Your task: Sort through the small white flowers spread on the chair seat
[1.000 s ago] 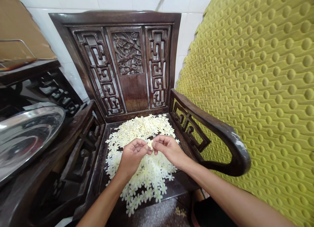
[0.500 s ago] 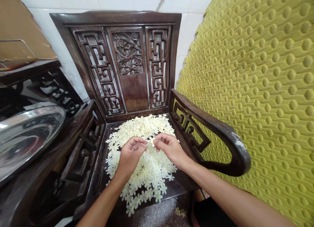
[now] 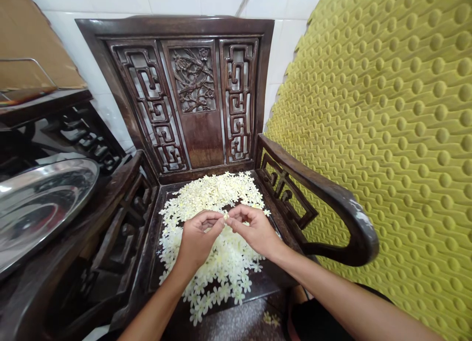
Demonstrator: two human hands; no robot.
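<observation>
Above a carved dark wooden chair seat, my left hand (image 3: 202, 235) and my right hand (image 3: 254, 228) meet fingertip to fingertip. Both are closed in a pinch on one small pale flower (image 3: 225, 216), mostly covered by the fingers. Beneath them a thick spread of white flowers (image 3: 221, 267) with yellowish centres covers much of the seat. A denser, yellower heap of blossoms (image 3: 217, 186) lies toward the backrest, just beyond my fingertips. Whether a thread or needle is in my left fingers cannot be made out.
The chair's carved backrest (image 3: 201, 134) rises behind the flowers, and its right armrest (image 3: 324, 188) curves toward me. At left rests a shiny metal tray (image 3: 47, 193). A yellow bumpy foam mat (image 3: 398, 109) stands along the right. A few blossoms (image 3: 271, 319) lie on the floor.
My hands have come closer together, and the flower that showed between them is now pinched and largely hidden by both sets of fingertips.
</observation>
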